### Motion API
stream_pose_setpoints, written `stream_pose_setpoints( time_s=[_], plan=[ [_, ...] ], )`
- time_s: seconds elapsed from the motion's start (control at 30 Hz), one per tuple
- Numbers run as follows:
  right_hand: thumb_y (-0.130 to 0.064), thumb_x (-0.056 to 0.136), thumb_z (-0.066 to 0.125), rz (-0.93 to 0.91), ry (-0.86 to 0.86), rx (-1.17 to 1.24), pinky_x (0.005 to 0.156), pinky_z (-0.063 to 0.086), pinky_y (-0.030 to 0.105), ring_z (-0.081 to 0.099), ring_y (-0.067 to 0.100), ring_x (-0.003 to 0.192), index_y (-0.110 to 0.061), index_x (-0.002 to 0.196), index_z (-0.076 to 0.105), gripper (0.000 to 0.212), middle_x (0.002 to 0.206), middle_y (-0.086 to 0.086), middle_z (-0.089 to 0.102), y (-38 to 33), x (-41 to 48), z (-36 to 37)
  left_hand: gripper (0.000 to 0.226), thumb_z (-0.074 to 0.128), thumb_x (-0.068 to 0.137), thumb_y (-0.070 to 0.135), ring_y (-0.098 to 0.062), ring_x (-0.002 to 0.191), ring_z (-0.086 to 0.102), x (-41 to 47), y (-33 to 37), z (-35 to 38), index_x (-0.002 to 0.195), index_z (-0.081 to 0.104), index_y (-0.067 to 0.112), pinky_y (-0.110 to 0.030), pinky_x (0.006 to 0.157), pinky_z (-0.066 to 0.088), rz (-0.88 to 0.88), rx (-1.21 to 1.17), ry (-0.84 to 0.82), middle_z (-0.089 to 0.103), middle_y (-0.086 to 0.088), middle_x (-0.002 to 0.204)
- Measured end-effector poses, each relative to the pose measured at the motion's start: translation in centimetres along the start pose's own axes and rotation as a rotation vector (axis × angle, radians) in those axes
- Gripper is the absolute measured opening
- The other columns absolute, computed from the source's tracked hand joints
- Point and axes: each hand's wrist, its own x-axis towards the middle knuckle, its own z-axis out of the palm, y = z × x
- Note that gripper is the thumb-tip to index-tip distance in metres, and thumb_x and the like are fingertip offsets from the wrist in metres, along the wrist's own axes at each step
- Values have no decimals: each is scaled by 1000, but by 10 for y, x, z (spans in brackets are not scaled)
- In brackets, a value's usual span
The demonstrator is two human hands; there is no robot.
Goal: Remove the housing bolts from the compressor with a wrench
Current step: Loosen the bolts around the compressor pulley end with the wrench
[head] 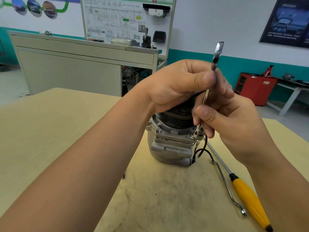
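A grey metal compressor (168, 144) with a black ribbed pulley (177, 118) on top stands upright on the wooden table (66, 131). A slim steel wrench (217, 52) stands nearly upright over its right shoulder, lower end down at a bolt (194, 135) on the housing flange. My left hand (182, 84) grips the wrench shaft high up, thumb pressed against it. My right hand (230, 121) pinches the lower shaft just above the bolt. Black wires (203, 151) hang off the compressor's right side.
An offset ring wrench (225, 181) and a yellow-handled screwdriver (247, 196) lie on the table right of the compressor. Behind stand a grey cabinet (75, 71), a wiring display board (123, 19) and a red tool cart (255, 87).
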Motion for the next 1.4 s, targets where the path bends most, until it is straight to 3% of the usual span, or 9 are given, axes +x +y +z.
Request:
stream_pose_setpoints(
  time_s=[0.17,0.27,0.33,0.47,0.73,0.87,1.1,1.23,1.4],
  plan=[
    [-32,78,57,-38,-40,45,48,40,19,43,7,44,-12,79,62,21,62,2,56,2,0,-2,23,73,68,48,-76,107,30,-2,1,9,78,76,27,-81,94,21,-53,25,-39,35,-61,98],
    [-31,78,55,-74,-62,27,48,42,20,46,9,44,-13,83,62,20,64,5,57,1,0,-5,21,72,72,43,-70,97,44,-1,-2,4,83,77,26,-75,90,35,-37,19,-98,42,-55,81],
    [-30,80,53,-99,-84,-19,49,45,21,50,10,44,-13,86,62,19,67,6,60,0,-1,-8,22,70,75,35,-41,68,63,-2,-1,3,91,76,21,-50,70,56,-9,-39,-146,46,-45,69],
    [-29,82,52,-79,-143,-92,52,50,22,61,13,50,-17,89,62,17,78,2,70,-6,-1,-16,21,70,76,32,-20,48,49,0,1,4,93,77,22,-26,51,50,10,-16,-177,49,-48,87],
    [-23,89,51,-96,-201,-497,60,53,16,67,1,63,-29,93,60,12,86,-23,69,-20,-4,-24,17,73,70,28,-29,58,47,1,1,8,86,78,25,-31,52,43,5,-20,-45,55,-29,107],
    [-16,89,54,-38,-211,-352,59,54,21,69,9,63,-25,96,53,12,91,-15,71,-17,-3,-23,24,68,79,7,-57,59,45,2,1,8,101,73,15,-40,55,50,6,-12,-149,40,-55,113],
    [-11,86,45,-61,-135,-195,55,54,27,67,18,56,-17,91,55,12,83,1,72,-8,1,-18,28,47,89,5,-30,46,57,3,-1,9,109,67,8,-28,41,47,-28,-34,-100,58,-36,90],
    [-12,88,46,-105,-78,-191,52,52,25,66,18,53,-18,91,55,12,79,0,71,-7,1,-19,41,38,96,2,-23,57,61,4,0,10,136,40,11,-36,43,40,-17,72,-53,44,-48,122],
    [-11,88,47,-133,-58,-169,50,50,24,64,18,50,-13,99,55,14,81,4,70,-8,0,-19,48,39,93,0,-15,52,57,2,-1,11,138,30,14,-27,47,44,-28,62,17,55,-34,112]
  ],
)
